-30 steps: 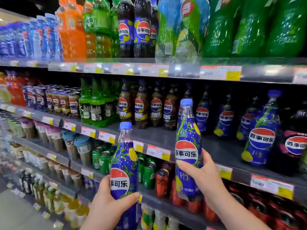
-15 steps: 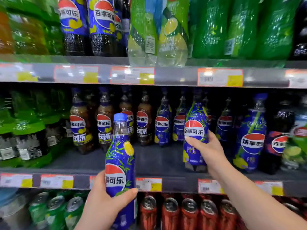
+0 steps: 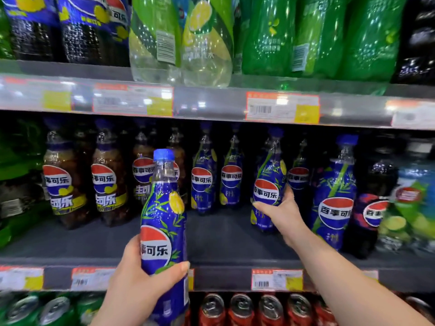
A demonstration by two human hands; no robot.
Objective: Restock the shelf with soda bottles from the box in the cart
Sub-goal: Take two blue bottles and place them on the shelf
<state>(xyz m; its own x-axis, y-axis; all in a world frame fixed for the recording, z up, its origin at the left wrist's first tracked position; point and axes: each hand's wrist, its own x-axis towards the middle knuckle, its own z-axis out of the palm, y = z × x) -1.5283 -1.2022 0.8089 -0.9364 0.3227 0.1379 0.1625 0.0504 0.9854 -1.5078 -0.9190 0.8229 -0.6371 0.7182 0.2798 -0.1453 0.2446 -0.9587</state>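
My left hand grips a blue Pepsi bottle with a blue cap and bamboo-and-lemon label, upright in front of the middle shelf's edge. My right hand reaches into the middle shelf and holds a second blue bottle, which stands on the shelf floor beside more of the same blue bottles. The box and cart are out of view.
Brown-labelled Pepsi bottles fill the shelf's left part. Two blue bottles stand at the back centre, with bare shelf floor in front. Large green and clear bottles sit on the shelf above. Red cans and green cans line the shelf below.
My right hand has pushed its bottle deeper onto the middle shelf and set it down. The left hand's bottle stays held in front, and the view has moved closer.
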